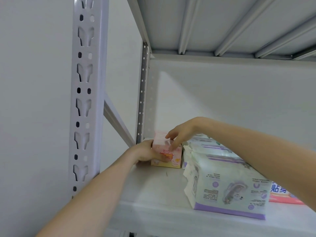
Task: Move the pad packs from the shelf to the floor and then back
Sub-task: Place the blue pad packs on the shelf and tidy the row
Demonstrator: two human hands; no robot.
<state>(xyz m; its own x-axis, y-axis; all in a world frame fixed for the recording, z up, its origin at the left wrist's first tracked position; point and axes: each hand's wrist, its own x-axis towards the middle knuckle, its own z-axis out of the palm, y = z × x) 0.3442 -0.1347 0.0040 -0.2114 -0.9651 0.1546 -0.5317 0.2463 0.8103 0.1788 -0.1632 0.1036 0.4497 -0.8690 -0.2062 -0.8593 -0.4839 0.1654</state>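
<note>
A: What surface is seen, and what room?

B: A pale grey metal shelf is seen from just below eye level, its board smooth and faintly scuffed, with one small dark mark near the middle. Above it, the ribbed underside of the next shelf board is seen. A slotted upright post is set at the front left corner, a thinner perforated post at the back left, and a slanted brace is fixed between them. A plain white wall is seen behind and to the left.

A: Where are the packs placed?

B: A pink box of pads is stood upright at the back left of the board. Just to its right, white and purple pad packs are laid in a row running from back to front, the nearest one close to the front edge. A red and blue pack is partly hidden behind the right forearm.

A: And the hands?

B: The pink box is gripped at its left side by the left hand, fingers wrapped round it. The right hand is laid on the box's top and front, fingers spread and bent down; a full hold is not made by it.
</note>
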